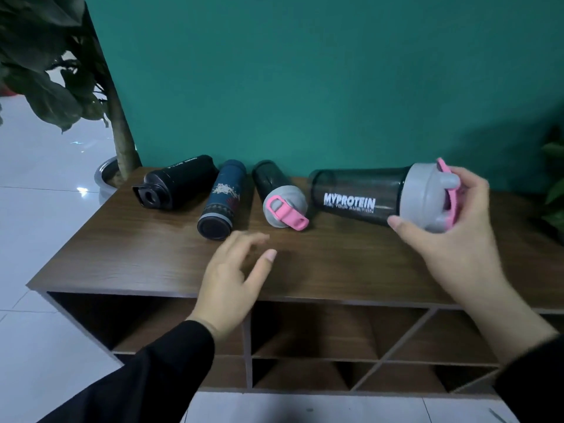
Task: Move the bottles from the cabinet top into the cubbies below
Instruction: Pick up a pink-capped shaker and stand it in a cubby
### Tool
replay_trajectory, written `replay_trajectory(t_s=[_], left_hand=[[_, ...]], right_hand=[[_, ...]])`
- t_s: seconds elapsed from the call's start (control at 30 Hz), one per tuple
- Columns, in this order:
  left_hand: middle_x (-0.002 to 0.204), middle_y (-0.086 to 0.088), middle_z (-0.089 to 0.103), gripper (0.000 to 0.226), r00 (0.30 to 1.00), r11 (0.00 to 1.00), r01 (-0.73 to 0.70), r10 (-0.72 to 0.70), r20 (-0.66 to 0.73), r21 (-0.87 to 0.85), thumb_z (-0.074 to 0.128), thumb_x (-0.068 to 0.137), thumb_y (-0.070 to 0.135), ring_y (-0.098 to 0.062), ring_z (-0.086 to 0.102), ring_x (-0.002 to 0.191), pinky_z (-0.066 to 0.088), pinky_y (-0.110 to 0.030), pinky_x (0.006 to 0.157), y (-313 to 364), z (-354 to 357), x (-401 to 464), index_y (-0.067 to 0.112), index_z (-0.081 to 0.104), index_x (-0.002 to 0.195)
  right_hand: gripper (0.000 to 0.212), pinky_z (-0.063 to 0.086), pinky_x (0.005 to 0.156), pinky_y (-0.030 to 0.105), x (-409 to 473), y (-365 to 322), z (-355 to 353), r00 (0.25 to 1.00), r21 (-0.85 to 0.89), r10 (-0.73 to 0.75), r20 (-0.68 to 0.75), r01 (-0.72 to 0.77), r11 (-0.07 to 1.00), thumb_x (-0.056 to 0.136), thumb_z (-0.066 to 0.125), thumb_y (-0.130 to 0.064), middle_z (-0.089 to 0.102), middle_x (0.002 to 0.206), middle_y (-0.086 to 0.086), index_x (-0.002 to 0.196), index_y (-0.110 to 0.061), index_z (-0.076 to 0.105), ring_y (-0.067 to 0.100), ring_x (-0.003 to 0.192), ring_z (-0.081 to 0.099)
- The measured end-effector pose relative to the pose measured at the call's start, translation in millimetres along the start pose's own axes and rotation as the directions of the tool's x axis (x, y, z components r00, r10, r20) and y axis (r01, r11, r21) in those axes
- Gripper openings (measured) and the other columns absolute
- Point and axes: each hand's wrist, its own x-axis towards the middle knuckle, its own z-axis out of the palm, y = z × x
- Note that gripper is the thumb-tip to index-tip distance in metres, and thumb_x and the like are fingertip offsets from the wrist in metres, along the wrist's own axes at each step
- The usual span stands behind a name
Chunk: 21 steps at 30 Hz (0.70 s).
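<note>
Several bottles lie on the brown wooden cabinet top. From left: a black sport bottle, a dark blue patterned bottle, and a smoky shaker with grey lid and pink flap. My right hand grips the grey lid of a smoky MYPROTEIN shaker, held on its side at the right, just above the top. My left hand hovers open over the front of the top, fingers spread, near the blue bottle's base, touching nothing.
Cubbies open below the top, square ones at left and diagonal-divided ones at right. A potted plant stands at the cabinet's left rear. A teal wall runs behind. More leaves show at the right edge. White tiled floor lies left.
</note>
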Motion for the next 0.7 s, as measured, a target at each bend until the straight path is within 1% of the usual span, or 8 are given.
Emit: replay_trajectory(t_s=[0.07,0.2,0.3,0.37,0.47,0.53,0.6,0.7], left_hand=[[0.129,0.009,0.056,0.052,0.997,0.996,-0.081,0.081,0.003,-0.03,0.062,0.091,0.046,-0.01,0.056,0.124,0.045,-0.031,0.107,25.9,-5.7,-12.1,0.016,0.06,0.134],[0.152,0.01,0.04,0.097,0.943,0.958,-0.273,0.247,0.224,0.092,0.068,0.079,0.065,-0.009,0.034,0.147,0.021,-0.022,0.122,71.4,6.5,-54.0,0.019,0.032,0.157],[0.152,0.016,0.048,0.1,0.938,0.996,-0.081,0.069,0.339,0.024,0.081,0.069,0.053,-0.004,0.045,0.139,0.036,-0.03,0.117,82.4,24.5,-90.5,0.032,0.034,0.154],[0.14,0.025,0.054,0.091,0.927,0.98,0.17,-0.124,0.355,-0.104,0.083,0.067,0.039,0.001,0.053,0.131,0.047,-0.034,0.108,81.7,30.1,-110.8,0.044,0.038,0.145],[0.133,0.022,0.063,0.086,0.884,0.903,0.378,-0.285,0.371,-0.206,0.082,0.068,0.023,-0.001,0.061,0.123,0.054,-0.038,0.101,70.6,37.5,-133.7,0.047,0.041,0.14],[0.133,0.022,0.063,0.089,0.855,0.877,0.431,-0.322,0.407,-0.212,0.086,0.069,0.023,-0.001,0.061,0.122,0.057,-0.036,0.098,65.4,43.3,-144.3,0.049,0.04,0.14],[0.136,0.024,0.059,0.089,0.825,0.873,0.45,-0.326,0.462,-0.187,0.089,0.07,0.027,0.003,0.06,0.123,0.055,-0.024,0.095,58.7,51.3,-150.9,0.049,0.039,0.14],[0.141,0.026,0.052,0.087,0.774,0.903,0.425,-0.321,0.546,-0.071,0.085,0.077,0.029,0.008,0.053,0.128,0.048,-0.012,0.095,37.2,63.0,-152.6,0.043,0.033,0.146]], right_hand=[[0.083,0.037,0.088,-0.002,-23.6,-24.5,-24.7,0.989,-0.037,-0.076,0.127,0.082,0.996,0.063,0.086,-0.027,0.045,0.126,-0.036,0.13,-0.042,0.039,-0.022,0.112,0.048],[0.097,0.036,0.106,0.012,-71.2,-43.8,-50.0,0.875,-0.127,-0.131,0.466,0.212,0.969,0.059,0.094,-0.024,0.046,0.143,-0.023,0.139,-0.045,0.043,-0.003,0.134,0.045],[0.099,0.032,0.108,0.011,-105.8,-37.3,-43.5,0.792,-0.106,-0.15,0.591,0.261,0.96,0.059,0.093,-0.025,0.045,0.143,-0.02,0.141,-0.045,0.042,-0.003,0.135,0.044],[0.105,0.033,0.106,0.009,-130.4,-23.7,-28.2,0.817,-0.051,-0.095,0.569,0.15,0.987,0.059,0.094,-0.027,0.045,0.143,-0.025,0.141,-0.055,0.034,-0.007,0.134,0.043],[0.121,0.046,0.105,0.027,-171.6,5.9,5.9,0.883,0.158,0.203,0.422,-0.292,0.943,0.05,0.095,-0.029,0.054,0.138,-0.025,0.143,-0.059,0.023,0.0,0.13,0.051],[0.119,0.055,0.096,0.03,-198.6,27.3,29.4,0.855,0.212,0.373,0.36,-0.465,0.86,0.044,0.093,-0.032,0.061,0.128,-0.02,0.143,-0.049,0.029,0.003,0.122,0.059],[0.108,0.058,0.09,0.028,-214.7,46.1,48.8,0.835,0.212,0.471,0.284,-0.534,0.819,0.042,0.091,-0.036,0.063,0.122,-0.013,0.136,-0.035,0.039,0.006,0.115,0.062],[0.101,0.06,0.087,0.031,-222.2,73.2,68.7,0.794,0.207,0.569,0.214,-0.606,0.768,0.044,0.09,-0.037,0.062,0.119,-0.012,0.13,-0.032,0.038,0.006,0.111,0.063]])
